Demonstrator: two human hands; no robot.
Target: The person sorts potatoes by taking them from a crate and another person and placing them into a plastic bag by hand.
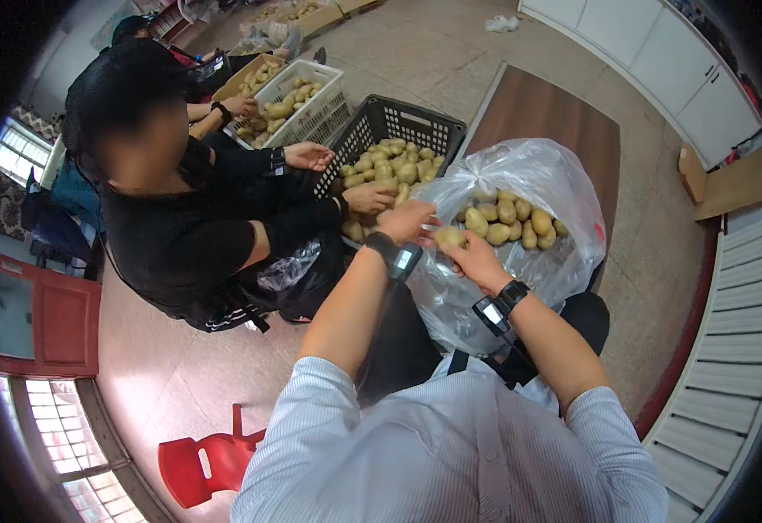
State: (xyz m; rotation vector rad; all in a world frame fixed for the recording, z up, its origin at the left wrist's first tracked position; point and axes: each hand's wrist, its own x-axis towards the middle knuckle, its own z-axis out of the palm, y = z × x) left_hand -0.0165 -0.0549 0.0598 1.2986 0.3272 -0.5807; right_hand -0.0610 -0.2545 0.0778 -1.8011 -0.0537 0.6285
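Observation:
My right hand (480, 263) is closed on a potato (449, 236), which it holds at the near left side of a clear plastic bag (573, 174). Several potatoes (507, 213) lie inside the bag. Beside the held potato, my left hand (409, 223) has its fingers stretched toward the bag; they are slightly blurred, and whether they touch the film cannot be made out. Left of the bag stands a black plastic crate (433, 122) full of potatoes. A co-worker's hand (370, 198) reaches into that crate, and their other hand (309, 157) is over its edge.
The bag lies partly on a brown wooden board (547, 113). A co-worker in black (180, 200) sits close on my left. White crate (320, 105) with potatoes stands beyond the black one. Behind me on the left is a red chair (191, 475); a white radiator (721, 349) runs along the right.

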